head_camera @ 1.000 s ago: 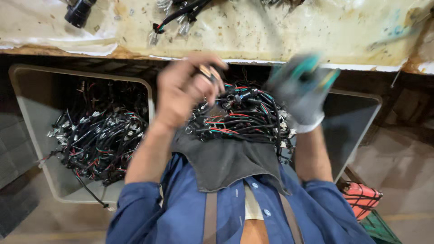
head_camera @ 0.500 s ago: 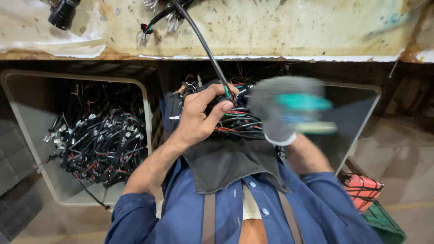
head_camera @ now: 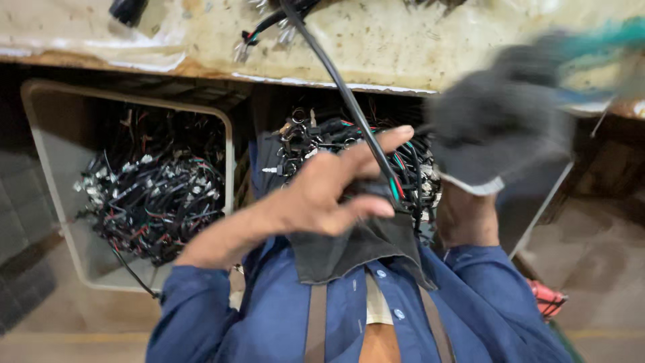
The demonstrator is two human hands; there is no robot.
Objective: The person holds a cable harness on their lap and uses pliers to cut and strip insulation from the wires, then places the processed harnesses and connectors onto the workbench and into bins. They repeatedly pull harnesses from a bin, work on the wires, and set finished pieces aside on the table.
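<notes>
Pulling one black cable out of the wire pile

Bare left hand (head_camera: pixel 329 195) has its fingers pinched on the black rubber cable (head_camera: pixel 342 94) running up to the stained workbench (head_camera: pixel 416 40); blurry grey-gloved right hand (head_camera: pixel 500 131), can't tell its grip. Next it probably needs untangling from the bundle of coloured wires (head_camera: pixel 410 168).

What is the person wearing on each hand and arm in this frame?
The left hand is bare; the right hand wears a dark grey knit glove with teal trim and a pale cuff, blurred here. Both arms have blue button-shirt sleeves.
</notes>
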